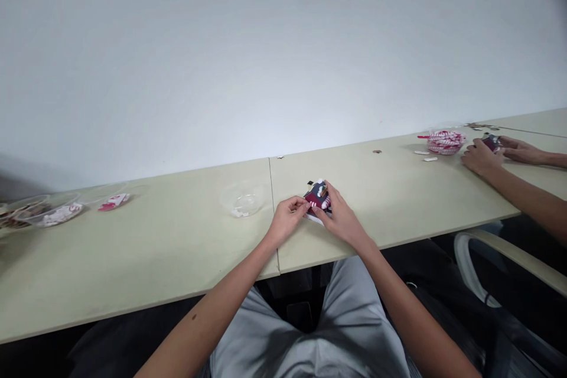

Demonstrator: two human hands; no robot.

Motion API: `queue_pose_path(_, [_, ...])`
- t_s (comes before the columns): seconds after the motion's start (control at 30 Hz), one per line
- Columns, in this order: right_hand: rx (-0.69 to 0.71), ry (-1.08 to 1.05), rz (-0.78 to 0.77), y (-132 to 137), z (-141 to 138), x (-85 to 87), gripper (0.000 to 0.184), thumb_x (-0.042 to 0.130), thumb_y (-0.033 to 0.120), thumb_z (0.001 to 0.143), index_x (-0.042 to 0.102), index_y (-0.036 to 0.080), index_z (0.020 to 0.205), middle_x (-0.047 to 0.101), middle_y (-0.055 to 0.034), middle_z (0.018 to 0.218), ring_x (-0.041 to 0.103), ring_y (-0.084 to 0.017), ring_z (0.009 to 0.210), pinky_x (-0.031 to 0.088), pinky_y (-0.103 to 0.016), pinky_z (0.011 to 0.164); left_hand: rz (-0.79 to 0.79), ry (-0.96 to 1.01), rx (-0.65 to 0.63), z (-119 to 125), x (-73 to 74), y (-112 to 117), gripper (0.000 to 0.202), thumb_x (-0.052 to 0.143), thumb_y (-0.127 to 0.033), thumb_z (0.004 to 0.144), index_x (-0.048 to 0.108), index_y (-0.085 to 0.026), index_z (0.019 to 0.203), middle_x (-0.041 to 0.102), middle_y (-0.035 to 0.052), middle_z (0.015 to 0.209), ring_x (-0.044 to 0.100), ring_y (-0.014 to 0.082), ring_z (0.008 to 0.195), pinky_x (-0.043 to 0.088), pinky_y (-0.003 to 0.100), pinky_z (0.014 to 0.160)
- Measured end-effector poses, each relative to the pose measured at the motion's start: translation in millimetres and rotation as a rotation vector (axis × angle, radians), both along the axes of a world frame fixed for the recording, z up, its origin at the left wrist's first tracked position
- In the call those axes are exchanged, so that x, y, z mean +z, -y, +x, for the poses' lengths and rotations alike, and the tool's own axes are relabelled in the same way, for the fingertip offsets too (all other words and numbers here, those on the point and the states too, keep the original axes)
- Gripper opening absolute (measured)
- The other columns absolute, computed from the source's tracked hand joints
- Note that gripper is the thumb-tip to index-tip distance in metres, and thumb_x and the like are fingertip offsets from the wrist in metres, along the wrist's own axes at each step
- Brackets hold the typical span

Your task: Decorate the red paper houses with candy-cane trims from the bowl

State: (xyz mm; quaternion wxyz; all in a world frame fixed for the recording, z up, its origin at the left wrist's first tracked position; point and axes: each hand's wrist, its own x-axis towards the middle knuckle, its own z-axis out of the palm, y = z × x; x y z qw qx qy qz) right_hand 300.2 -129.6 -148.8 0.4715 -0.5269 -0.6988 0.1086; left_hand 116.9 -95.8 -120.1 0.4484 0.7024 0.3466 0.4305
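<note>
Middle of frame | small flat dark blue and red patterned thing (318, 196) on pale green bench (390, 201) | long side points away from person | left hand (287, 220), right hand (341, 218): fingers closed on it, right hand covers more

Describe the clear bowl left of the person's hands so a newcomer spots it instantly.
On the long pale table top, find the seam between two sections. Just left of it, beside the person's left hand, sits a clear plastic bowl, nearly invisible against the table. Unlike the other clear containers, it holds only a small white scrap.
</note>
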Motion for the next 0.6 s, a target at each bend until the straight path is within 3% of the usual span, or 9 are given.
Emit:
queue_pose_path(0.43, [-0.006, -0.003, -0.022, 4.2, -1.8, 5.5, 0.078, 0.052, 0.050, 0.095, 0.021, 0.021, 0.159, 0.042, -0.0171, 0.156, 0.044, -0.031, 0.142, 0.039, -0.051, 0.116, 0.052, 0.031, -0.024, -1.0, -4.6, -2.8, 0.024, 0.068, -0.041, 0.088, 0.062, -0.017, 0.085, 0.064, 0.0006, 0.078, 0.058, 0.0136, 0.072, 0.045, 0.025, 0.070])
queue_pose_path(0.6, [-0.004, -0.016, -0.021, 2.8, -1.2, 4.5, 0.079, 0.053, 0.053, 0.094, 0.022, 0.022, 0.159, 0.043, -0.0163, 0.156, 0.044, -0.030, 0.142, 0.039, -0.050, 0.116, 0.101, -0.033, -0.018, -2.1, -3.9, -1.9, 0.031, 0.060, -0.046, 0.094, 0.062, -0.017, 0.082, 0.060, -0.0007, 0.072, 0.055, 0.0132, 0.069, 0.042, 0.025, 0.068])
